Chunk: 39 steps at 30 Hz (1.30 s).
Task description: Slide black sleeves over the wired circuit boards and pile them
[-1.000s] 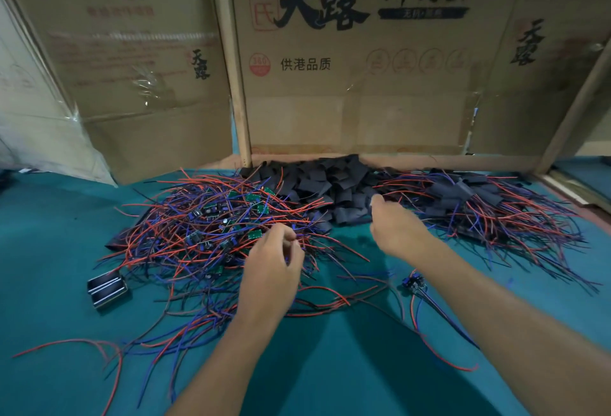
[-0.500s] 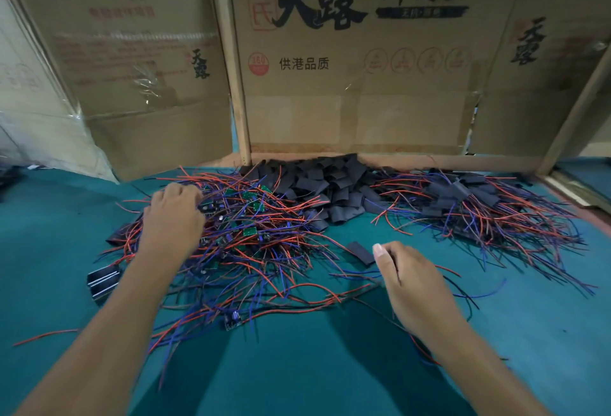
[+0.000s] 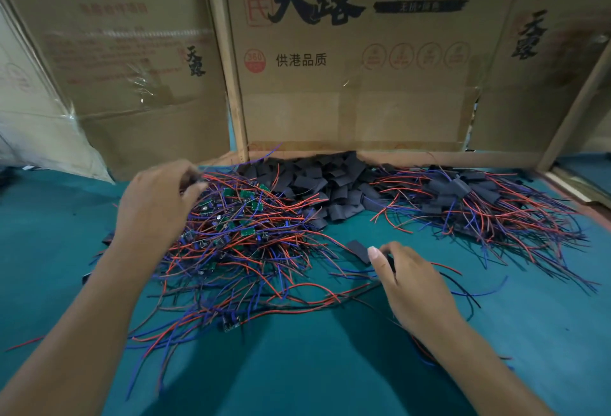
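A tangle of red and blue wires with small green circuit boards (image 3: 238,227) lies left of centre on the green table. Behind it sits a heap of flat black sleeves (image 3: 317,184). To the right is a pile of sleeved boards (image 3: 463,197) with wires fanning out. My left hand (image 3: 158,207) is at the tangle's far left edge, its curled fingers pinching wires there. My right hand (image 3: 413,283) is near the centre and pinches one end of a single black sleeve (image 3: 357,250), which lies flat on the table. One loose board (image 3: 231,321) lies at the tangle's near edge.
Cardboard boxes (image 3: 357,68) with printed characters wall off the back, with a wooden post (image 3: 231,85) between them. Crumpled plastic sheeting (image 3: 39,138) hangs at the far left. Green table cloth (image 3: 297,376) spreads toward me between my forearms.
My left hand moved from the tangle's middle to its far left side and closed on wires. My right hand drew back from the sleeve heap toward me with one sleeve.
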Motion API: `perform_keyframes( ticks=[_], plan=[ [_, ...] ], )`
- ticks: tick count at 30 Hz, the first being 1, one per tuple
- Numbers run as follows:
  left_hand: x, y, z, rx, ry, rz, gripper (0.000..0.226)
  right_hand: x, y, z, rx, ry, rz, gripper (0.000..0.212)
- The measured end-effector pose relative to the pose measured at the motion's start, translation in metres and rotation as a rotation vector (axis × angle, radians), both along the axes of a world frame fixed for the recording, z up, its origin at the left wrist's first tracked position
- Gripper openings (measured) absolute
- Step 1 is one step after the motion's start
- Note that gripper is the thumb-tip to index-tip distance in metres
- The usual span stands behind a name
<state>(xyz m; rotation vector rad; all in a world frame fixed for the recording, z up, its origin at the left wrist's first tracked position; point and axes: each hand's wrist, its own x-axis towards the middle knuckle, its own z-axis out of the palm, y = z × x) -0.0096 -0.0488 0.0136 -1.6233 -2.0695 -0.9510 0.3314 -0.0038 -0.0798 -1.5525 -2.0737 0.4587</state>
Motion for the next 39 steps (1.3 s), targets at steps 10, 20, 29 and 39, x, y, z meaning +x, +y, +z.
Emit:
perform_keyframes(
  ticks=[10,20,29,39],
  plan=[
    [0.114,-0.012,-0.009,0.078,-1.293,-0.804,0.025,0.002,-0.001,0.006,-0.056,0.067,0.156,0.037],
    [0.137,-0.006,-0.046,0.07,-1.803,-0.663,0.024,0.005,0.0,0.004,0.042,0.127,0.255,0.034],
    [0.124,-0.012,-0.035,0.288,-2.171,-0.917,0.024,0.002,-0.008,0.009,0.006,0.089,0.445,0.036],
    [0.122,-0.021,-0.026,0.329,-2.56,-1.109,0.02,-0.016,-0.023,0.001,-0.191,0.25,0.658,0.029]
  ],
)
